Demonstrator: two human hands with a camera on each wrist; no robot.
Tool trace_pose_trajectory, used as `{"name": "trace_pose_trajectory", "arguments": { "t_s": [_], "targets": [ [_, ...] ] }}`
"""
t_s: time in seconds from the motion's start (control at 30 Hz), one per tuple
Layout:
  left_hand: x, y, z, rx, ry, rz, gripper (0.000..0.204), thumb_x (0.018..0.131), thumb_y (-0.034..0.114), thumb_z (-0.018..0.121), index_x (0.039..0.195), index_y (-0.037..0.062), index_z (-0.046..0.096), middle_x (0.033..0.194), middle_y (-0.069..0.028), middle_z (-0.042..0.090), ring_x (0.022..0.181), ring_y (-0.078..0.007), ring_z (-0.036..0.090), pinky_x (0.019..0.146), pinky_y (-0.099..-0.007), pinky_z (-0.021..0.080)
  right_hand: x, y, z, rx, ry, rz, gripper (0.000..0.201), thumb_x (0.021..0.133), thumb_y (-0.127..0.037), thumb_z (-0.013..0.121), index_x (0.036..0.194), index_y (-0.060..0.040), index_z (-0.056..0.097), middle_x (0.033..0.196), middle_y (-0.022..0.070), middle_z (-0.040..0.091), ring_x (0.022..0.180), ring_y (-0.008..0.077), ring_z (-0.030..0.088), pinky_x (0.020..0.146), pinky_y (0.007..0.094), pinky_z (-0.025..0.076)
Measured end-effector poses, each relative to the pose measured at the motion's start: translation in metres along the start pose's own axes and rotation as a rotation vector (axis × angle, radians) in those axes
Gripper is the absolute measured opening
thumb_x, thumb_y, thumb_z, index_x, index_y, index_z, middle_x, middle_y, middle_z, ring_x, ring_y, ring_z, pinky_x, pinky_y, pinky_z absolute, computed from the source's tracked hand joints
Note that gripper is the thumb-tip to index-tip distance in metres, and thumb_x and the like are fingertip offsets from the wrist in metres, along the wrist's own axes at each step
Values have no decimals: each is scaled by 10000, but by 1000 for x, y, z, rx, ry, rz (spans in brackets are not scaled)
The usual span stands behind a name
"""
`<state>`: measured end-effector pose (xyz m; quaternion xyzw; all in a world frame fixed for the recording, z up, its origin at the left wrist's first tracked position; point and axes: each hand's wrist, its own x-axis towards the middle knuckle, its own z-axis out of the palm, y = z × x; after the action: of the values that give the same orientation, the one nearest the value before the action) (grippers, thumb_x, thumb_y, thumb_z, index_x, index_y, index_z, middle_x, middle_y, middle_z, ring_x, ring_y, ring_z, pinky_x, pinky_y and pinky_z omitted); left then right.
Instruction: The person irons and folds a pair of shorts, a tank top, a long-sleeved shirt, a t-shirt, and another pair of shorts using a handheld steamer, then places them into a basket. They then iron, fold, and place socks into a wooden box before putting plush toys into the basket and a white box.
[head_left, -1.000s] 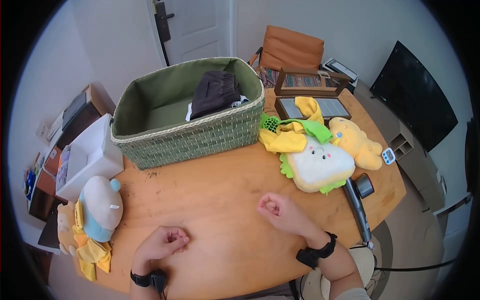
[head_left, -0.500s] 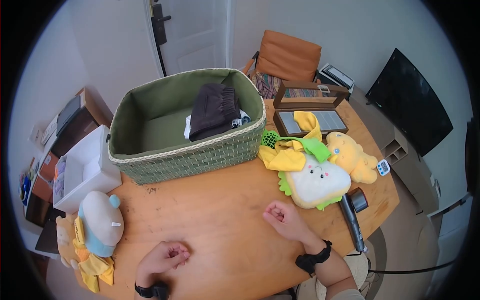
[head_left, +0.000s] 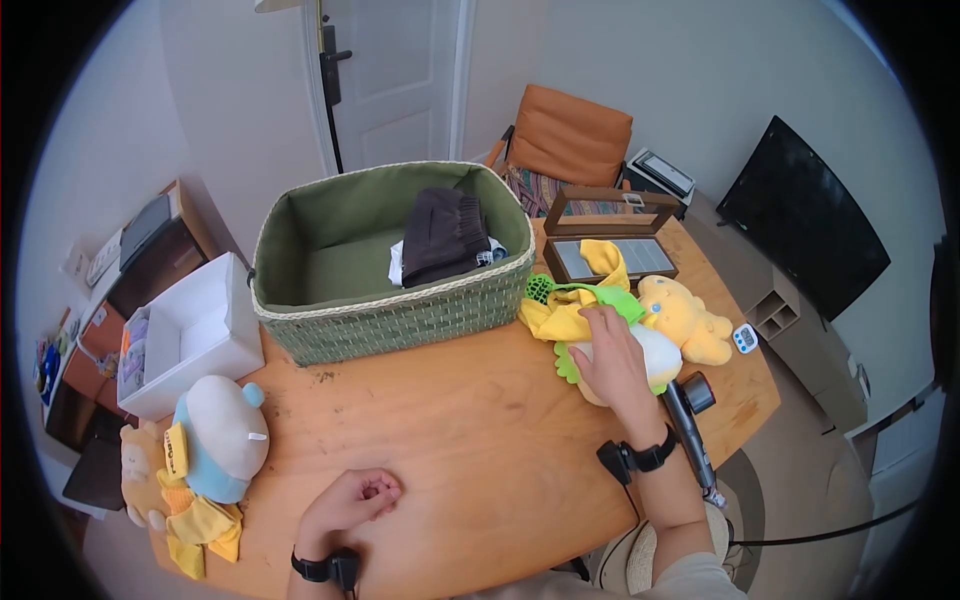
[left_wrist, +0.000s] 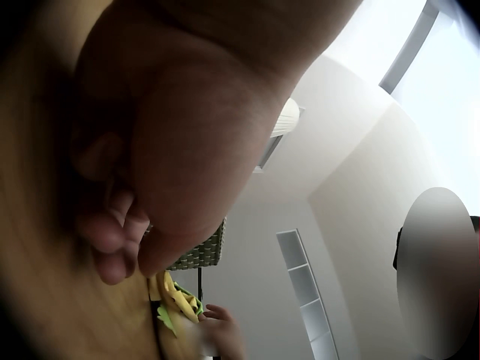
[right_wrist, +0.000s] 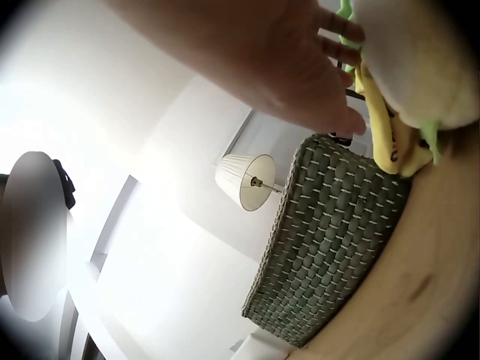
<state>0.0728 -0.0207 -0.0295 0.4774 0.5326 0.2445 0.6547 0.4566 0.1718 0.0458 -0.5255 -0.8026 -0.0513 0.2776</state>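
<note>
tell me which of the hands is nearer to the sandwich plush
Right. The right hand is over the sandwich plush, partly covering it in the head view; the left hand is well apart, lower left of it in that view.

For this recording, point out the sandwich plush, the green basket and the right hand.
Sandwich plush (head_left: pixel 662 355), head view: white front, beside the hand.
Green basket (head_left: pixel 405 333), head view: woven outer wall.
Right hand (head_left: pixel 613 364), head view: back of the hand.

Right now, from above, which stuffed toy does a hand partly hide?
The white toy with green frills: the right hand hides part of it, but none of the yellow toy, blue-trimmed toy or tan toy.
</note>
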Motion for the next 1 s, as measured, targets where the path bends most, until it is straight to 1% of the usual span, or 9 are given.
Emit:
{"name": "trace_pose_trajectory", "arguments": {
  "t_s": [0.07, 0.27, 0.4, 0.47, 0.5, 0.6, 0.77, 0.83, 1.0],
  "targets": [
    [1, 1, -1, -30, 2, 23, 118, 1013, 156, 626, 1048, 54, 672, 794, 35, 639, 698, -21, 562, 583, -188, 452, 12, 11, 7, -166, -176, 55, 653, 808, -188, 810, 1367, -44, 506, 1238, 174, 537, 1097, 370, 596, 858, 492, 530],
    [2, -6, -3, -50, -20, 38, 97, 997, 108, 614, 1055, 52, 669, 803, 29, 645, 706, -31, 574, 593, -192, 468, 50, 24, 5, -220, -353, 240, 958, 730, -377, 874, 1490, -45, 394, 1402, 213, 487, 1127, 409, 640, 921, 490, 538],
    [4, -7, -4, -40, -29, 86, 110, 962, 43, 602, 1048, 46, 670, 790, 23, 647, 688, -38, 576, 590, -197, 473, 73, 38, 1, -215, -464, 277, 1014, 725, -462, 863, 1487, -2, 378, 1427, 252, 509, 1163, 425, 638, 956, 478, 532],
    [4, -7, -3, -10, -40, 100, 122, 950, 23, 597, 1045, 42, 670, 784, 21, 647, 682, -39, 575, 587, -197, 473, 86, 56, 6, -88, -639, 254, 1044, 753, -475, 843, 1512, 31, 336, 1374, 285, 568, 1218, 410, 614, 986, 425, 531],
    [5, -7, -3, 1, -36, 94, 122, 944, 19, 597, 1040, 39, 669, 781, 19, 646, 675, -39, 572, 584, -198, 473, 93, 61, 3, 41, -724, 330, 1031, 777, -511, 819, 1497, 65, 359, 1342, 296, 606, 1263, 390, 594, 1021, 391, 506],
    [4, -4, -4, 24, -34, 103, 118, 936, 15, 599, 1029, 36, 668, 778, 18, 646, 665, -39, 564, 579, -200, 473, 106, 83, 17, 11, -723, 341, 987, 792, -517, 811, 1486, 53, 401, 1348, 269, 614, 1236, 378, 615, 1007, 388, 511],
    [3, -3, -2, 10, -30, 114, 118, 928, 16, 598, 1025, 34, 664, 783, 18, 648, 659, -40, 557, 576, -204, 477, 113, 92, 23, 10, -779, 311, 807, 850, -498, 764, 1409, 29, 517, 1275, 230, 660, 1094, 330, 688, 865, 378, 572],
    [2, 0, -2, 19, -33, 106, 124, 926, 17, 595, 1030, 30, 662, 786, 17, 648, 662, -42, 561, 578, -207, 481, 116, 83, 19, -28, -791, 428, 717, 874, -461, 746, 1365, 26, 557, 1201, 226, 690, 994, 311, 716, 781, 374, 585],
    [4, -3, -3, 39, -37, 98, 119, 929, 26, 601, 1032, 27, 659, 792, 15, 646, 664, -46, 562, 587, -208, 491, 127, 80, 29, -112, -845, 473, 634, 890, -413, 734, 1325, 25, 589, 1083, 221, 725, 881, 316, 735, 712, 388, 584]
  ]
}}
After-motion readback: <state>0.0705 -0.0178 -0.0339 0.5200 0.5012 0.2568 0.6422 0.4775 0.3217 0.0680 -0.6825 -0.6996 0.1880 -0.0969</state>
